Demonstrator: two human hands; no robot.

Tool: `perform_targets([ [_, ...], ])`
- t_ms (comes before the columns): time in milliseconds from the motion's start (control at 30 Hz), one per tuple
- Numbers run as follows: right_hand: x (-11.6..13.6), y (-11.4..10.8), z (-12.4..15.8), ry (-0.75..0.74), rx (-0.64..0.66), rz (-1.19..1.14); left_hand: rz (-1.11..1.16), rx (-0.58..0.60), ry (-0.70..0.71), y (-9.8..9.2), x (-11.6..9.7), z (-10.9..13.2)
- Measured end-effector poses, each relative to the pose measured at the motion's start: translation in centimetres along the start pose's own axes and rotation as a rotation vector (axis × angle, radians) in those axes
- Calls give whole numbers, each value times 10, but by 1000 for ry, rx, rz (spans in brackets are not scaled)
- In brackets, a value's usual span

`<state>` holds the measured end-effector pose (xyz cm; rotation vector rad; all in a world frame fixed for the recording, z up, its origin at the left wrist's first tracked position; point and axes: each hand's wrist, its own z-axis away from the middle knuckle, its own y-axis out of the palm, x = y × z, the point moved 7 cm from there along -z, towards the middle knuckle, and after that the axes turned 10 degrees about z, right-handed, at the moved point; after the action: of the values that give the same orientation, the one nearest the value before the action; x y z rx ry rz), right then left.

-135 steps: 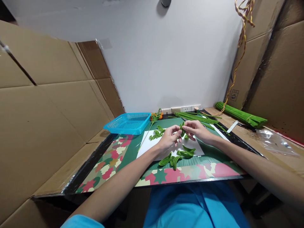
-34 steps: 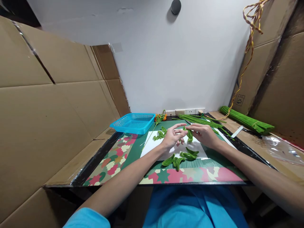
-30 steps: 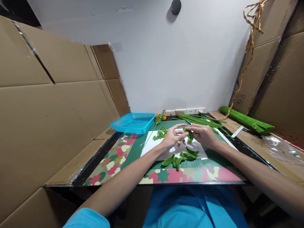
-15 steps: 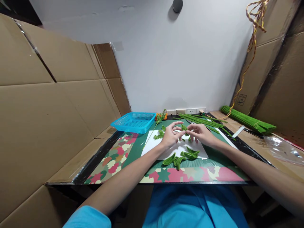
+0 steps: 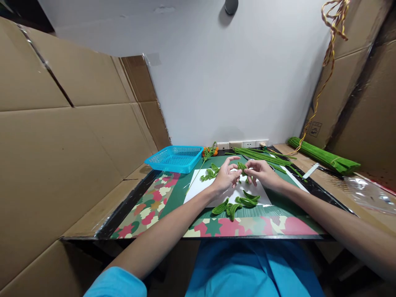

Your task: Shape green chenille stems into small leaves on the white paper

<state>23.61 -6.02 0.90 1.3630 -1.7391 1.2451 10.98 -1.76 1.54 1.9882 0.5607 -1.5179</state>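
Note:
Between my two hands is a small green leaf of fuzzy pipe cleaner point(image 5: 241, 166), held above a white sheet of paper point(image 5: 195, 189). My left hand point(image 5: 227, 176) pinches its lower end, with the index finger lifted. From the other side, the fingertips of my right hand point(image 5: 259, 171) close on it. Several finished pipe-cleaner leaves point(image 5: 247, 201) lie at the paper's near edge. Beyond my left hand rests a cluster of smaller leaves point(image 5: 208, 175). My fingers partly cover the held leaf.
A blue plastic basket point(image 5: 176, 159) stands at the back left, beside an orange flower with a green stem point(image 5: 210, 152). Loose green pipe cleaners point(image 5: 262, 156) lie at the back right. Farther right are a thick green bundle point(image 5: 324, 156) and a plastic bag point(image 5: 369, 194). Cardboard walls flank the table.
The fingers of both hands have shifted slightly around the green leaf, and my left index finger is raised a little more. The leaves on the paper stay in place.

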Motion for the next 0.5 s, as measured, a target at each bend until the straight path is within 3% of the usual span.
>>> perform_targets([
  [500,-3,8,0,69,45,-116,62,-13,-17,1,-1,2],
])
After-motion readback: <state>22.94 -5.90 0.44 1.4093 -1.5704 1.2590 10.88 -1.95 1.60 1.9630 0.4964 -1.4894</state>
